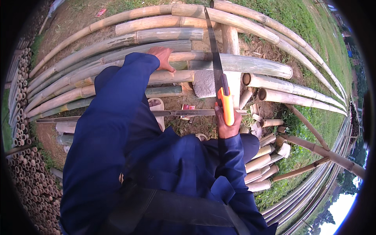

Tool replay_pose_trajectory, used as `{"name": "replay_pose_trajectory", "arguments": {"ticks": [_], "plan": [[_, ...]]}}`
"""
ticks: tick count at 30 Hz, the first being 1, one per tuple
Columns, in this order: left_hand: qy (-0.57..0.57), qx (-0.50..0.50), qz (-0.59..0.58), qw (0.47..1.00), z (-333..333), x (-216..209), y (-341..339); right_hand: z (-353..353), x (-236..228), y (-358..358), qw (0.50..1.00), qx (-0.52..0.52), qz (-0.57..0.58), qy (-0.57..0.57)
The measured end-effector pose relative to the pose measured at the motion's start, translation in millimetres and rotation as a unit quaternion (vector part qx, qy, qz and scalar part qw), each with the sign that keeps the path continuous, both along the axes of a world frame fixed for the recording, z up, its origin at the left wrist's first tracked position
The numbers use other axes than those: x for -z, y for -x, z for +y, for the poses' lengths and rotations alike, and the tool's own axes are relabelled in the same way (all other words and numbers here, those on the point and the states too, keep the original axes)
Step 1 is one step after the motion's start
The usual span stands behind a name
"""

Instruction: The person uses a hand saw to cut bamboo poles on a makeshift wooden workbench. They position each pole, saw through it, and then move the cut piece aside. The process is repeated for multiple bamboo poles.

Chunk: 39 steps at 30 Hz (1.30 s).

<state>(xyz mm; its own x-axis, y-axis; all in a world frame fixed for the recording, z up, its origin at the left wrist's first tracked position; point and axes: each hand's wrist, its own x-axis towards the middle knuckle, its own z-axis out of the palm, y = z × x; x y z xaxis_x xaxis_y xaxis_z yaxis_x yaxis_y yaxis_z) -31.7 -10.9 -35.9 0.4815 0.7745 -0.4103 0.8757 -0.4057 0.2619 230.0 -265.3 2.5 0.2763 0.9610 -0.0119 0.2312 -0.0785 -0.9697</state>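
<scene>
My right hand (228,126) is closed around the orange handle of a hand saw (216,58), whose long dark blade points away from me. The blade crosses over a bamboo pole (250,64) at its middle; whether its teeth touch the pole I cannot tell. To the left of the blade, my left hand (161,57) rests on that pole, its fingers bent over the top and the thumb on the near side. Several more bamboo poles (168,36) lie side by side around the left hand, some with cut ends near the saw.
A wooden beam (230,39) and a pale block (204,83) sit beneath the poles. Short bamboo offcuts (258,162) are piled at the right beside my leg. Stacked bamboo (35,180) stands at the far left. Crossed poles (313,147) form a rack at right.
</scene>
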Motion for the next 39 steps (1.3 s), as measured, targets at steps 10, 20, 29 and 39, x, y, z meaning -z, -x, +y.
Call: {"name": "replay_pose_trajectory", "arguments": {"ticks": [10, 20, 29, 39], "plan": [[-0.027, 0.041, -0.045, 0.998, -3.4, 2.8, 3.3, -10.0, -12.0, 0.3, 0.998, -0.012, 0.052, 0.039], [-0.017, 0.042, -0.054, 0.997, -0.6, 2.8, 2.9, -8.0, -15.1, 11.0, 0.999, -0.001, 0.03, -0.014], [-0.034, 0.037, -0.071, 0.996, -2.0, 8.7, 6.3, -9.5, -11.0, 10.9, 1.0, -0.015, 0.018, -0.008], [0.001, 0.02, -0.038, 0.999, 0.6, -1.0, 1.5, -7.5, 8.2, -0.4, 0.999, 0.006, -0.01, 0.045]]}}
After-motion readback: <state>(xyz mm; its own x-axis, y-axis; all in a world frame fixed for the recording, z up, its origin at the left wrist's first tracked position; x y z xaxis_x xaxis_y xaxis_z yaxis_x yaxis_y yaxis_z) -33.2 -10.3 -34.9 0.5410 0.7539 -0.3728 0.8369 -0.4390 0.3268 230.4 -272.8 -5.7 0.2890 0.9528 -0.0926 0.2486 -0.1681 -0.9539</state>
